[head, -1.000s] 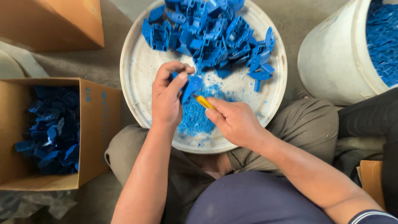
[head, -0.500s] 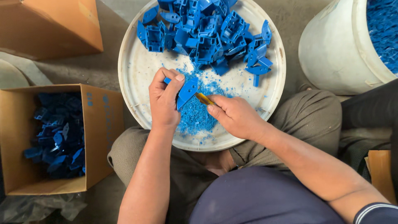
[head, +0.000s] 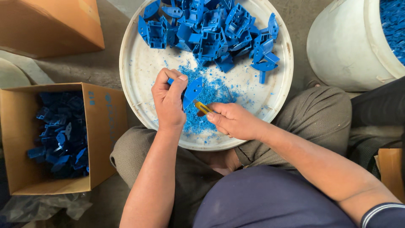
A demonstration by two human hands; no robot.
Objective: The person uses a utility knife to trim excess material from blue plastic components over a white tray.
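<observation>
The left hand (head: 168, 100) is holding a flat blue plastic part (head: 192, 91) over the white round tray (head: 139, 71), which is resting on the person's lap. The fingers are closing on the left end of the part, so most of the part is sticking out to the right of the hand, just beside the thumb. The long axis of the part is running diagonally: the upper rounded end is pointing up and to the right, toward the heap of blue parts (head: 211, 29) at the far side of the tray, and the lower end is pointing down and to the left, toward the person.

The right hand (head: 234, 120) is gripping a small yellow knife (head: 203, 108) tightly, with the fingers curled around it. The knife is pointing up and to the left, and its tip is meeting the lower edge of the blue part. Under both hands, blue shavings (head: 202, 122) are lying on the tray.

A cardboard box (head: 101, 126) with more blue parts inside is standing on the floor at the left of the person, close to the knee. A white bucket (head: 341, 46) with blue pieces is standing at the upper right.
</observation>
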